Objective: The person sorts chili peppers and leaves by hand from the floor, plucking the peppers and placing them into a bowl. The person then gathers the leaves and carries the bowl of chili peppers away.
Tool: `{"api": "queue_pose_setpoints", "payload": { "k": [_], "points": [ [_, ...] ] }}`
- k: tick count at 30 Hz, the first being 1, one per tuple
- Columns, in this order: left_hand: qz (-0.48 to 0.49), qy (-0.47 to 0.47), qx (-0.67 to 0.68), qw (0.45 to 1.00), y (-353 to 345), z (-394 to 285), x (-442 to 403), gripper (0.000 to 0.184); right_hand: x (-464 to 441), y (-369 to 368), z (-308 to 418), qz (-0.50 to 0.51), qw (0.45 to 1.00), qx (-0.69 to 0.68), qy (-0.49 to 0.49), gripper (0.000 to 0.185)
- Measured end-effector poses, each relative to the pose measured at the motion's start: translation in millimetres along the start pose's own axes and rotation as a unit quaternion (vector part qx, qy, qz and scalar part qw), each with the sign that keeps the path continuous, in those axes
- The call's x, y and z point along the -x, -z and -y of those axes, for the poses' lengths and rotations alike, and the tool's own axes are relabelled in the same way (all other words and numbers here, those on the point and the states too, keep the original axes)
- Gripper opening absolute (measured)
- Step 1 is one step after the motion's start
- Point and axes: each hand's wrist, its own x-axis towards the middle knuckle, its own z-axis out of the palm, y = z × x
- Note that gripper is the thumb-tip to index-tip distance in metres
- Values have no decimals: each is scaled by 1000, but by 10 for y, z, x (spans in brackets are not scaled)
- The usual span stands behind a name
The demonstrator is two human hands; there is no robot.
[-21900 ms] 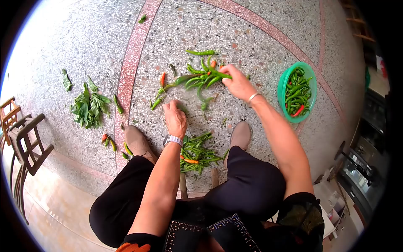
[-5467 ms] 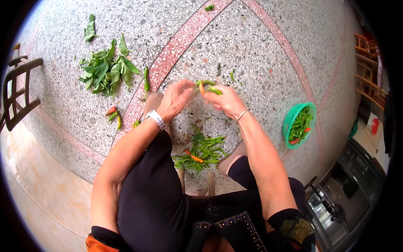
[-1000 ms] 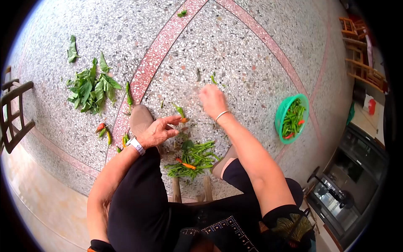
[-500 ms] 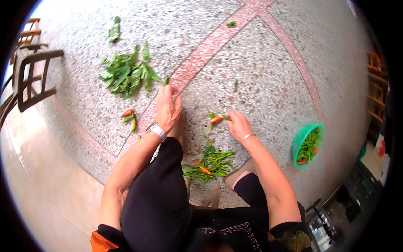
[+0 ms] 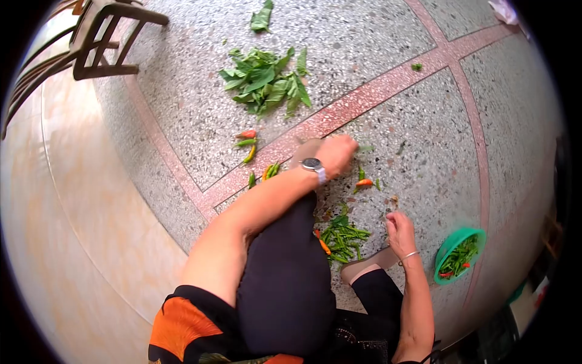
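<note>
My left hand [image 5: 337, 156], with a watch on its wrist, reaches over the floor beside my shoe. Its fingers are closed, with a blurred green chili pepper [image 5: 365, 148] at the fingertips. Just below lie an orange chili [image 5: 365, 182] and small green ones. Curled at the fingertips, my right hand [image 5: 401, 235] hovers near my other shoe; whatever it may pinch cannot be made out. Between my feet is a pile of green chilies [image 5: 344, 238] with an orange chili [image 5: 324, 246] at its left edge.
A green basket [image 5: 440, 258] of green and red chilies stands at the right. Leafy greens [image 5: 262, 80] are heaped at the far left, with a few chilies [image 5: 247, 143] nearer me. A wooden chair [image 5: 103, 42] is at the upper left; a pale bag [image 5: 504, 12] lies top right.
The view has turned and shifted left. My left hand has swung right, towards the orange chili. My right hand has drawn back from that chili towards my shoe.
</note>
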Motion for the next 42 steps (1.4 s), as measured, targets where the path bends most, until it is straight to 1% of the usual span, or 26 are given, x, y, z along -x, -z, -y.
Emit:
{"api": "queue_pose_setpoints", "payload": {
  "k": [1, 2, 4, 6, 7, 8, 9, 10, 11, 12, 13, 14, 16, 19, 23, 26, 27, 28, 29, 31, 32, 33, 37, 39, 40, 42],
  "points": [
    [111, 22, 11, 994, 16, -154, 10, 22, 46, 30, 37, 7, 1000, 9, 3, 12],
    [100, -42, 78, 991, -15, -197, 99, 32, 99, 52, 45, 12, 1000, 17, 11, 12],
    [69, -106, 146, 981, -23, -175, 214, 37, 221, 81, 38, 21, 999, 29, 24, 13],
    [2, -53, 180, 982, 208, -90, 340, 30, 366, 149, 88, 40, 999, 11, -10, 13],
    [-96, -2, 131, 987, 346, -34, 474, 21, 431, 201, 120, 48, 998, 3, -29, 13],
    [-187, 45, 190, 963, 343, 184, 608, 15, 492, 247, 156, 41, 999, -1, -27, 14],
    [-221, 70, 147, 962, 529, 356, 753, 14, 551, 287, 198, 34, 999, -4, -26, 14],
    [-279, 153, 122, 940, 605, 547, 943, 12, 608, 320, 241, 28, 999, -7, -25, 14],
    [-353, 141, 74, 922, 611, 852, 1167, 12, 662, 352, 288, 26, 999, -6, -29, 14],
    [-315, 221, 57, 921, 779, 936, 1395, 9, 710, 378, 337, 23, 999, -4, -34, 15],
    [-328, 217, 15, 919, 1003, 787, 1529, 8, 756, 397, 385, 20, 999, -3, -38, 15],
    [-334, 184, -16, 924, 1136, 708, 1651, 10, 803, 407, 427, 22, 999, 9, -33, 15],
    [-355, 204, 0, 912, 1165, 809, 1791, 13, 885, 435, 505, 26, 999, 34, -22, 15],
    [-320, 175, -47, 930, 1161, 853, 1773, 18, 1032, 475, 682, 23, 999, 23, -31, 15],
    [-279, 281, -108, 912, 856, 1146, 1673, 25, 1228, 542, 802, 13, 998, 42, -49, 15],
    [-209, 346, -8, 915, 929, 1060, 1623, 29, 1358, 604, 795, 7, 997, 37, -69, 16],
    [-211, 304, 54, 928, 748, 1405, 1716, 28, 1391, 607, 800, 0, 997, 20, -76, 16],
    [-219, 306, 193, 906, 724, 1441, 1760, 27, 1412, 593, 801, -6, 997, 2, -82, 16],
    [-223, 303, 327, 867, 704, 1469, 1826, 26, 1420, 585, 782, -5, 996, 8, -90, 17],
    [-224, 307, 450, 808, 806, 1306, 1910, 24, 1404, 575, 733, 1, 995, 20, -100, 17],
    [-226, 310, 506, 772, 860, 1220, 1951, 23, 1379, 555, 740, 8, 995, 26, -95, 17],
    [-223, 310, 537, 752, 990, 1025, 1960, 23, 1346, 538, 753, 14, 995, 32, -90, 17],
    [-224, 306, 649, 660, 1039, 934, 2038, 24, 1273, 473, 714, 24, 997, 35, -63, 17],
    [-221, 284, 637, 682, 1016, 930, 2068, 24, 1248, 483, 722, 29, 996, 30, -75, 17],
    [-220, 268, 599, 721, 967, 965, 2098, 24, 1238, 488, 720, 31, 996, 27, -82, 17],
    [-240, 269, 520, 774, 879, 1028, 2123, 25, 1233, 490, 695, 27, 996, 21, -88, 17]
  ]
}}
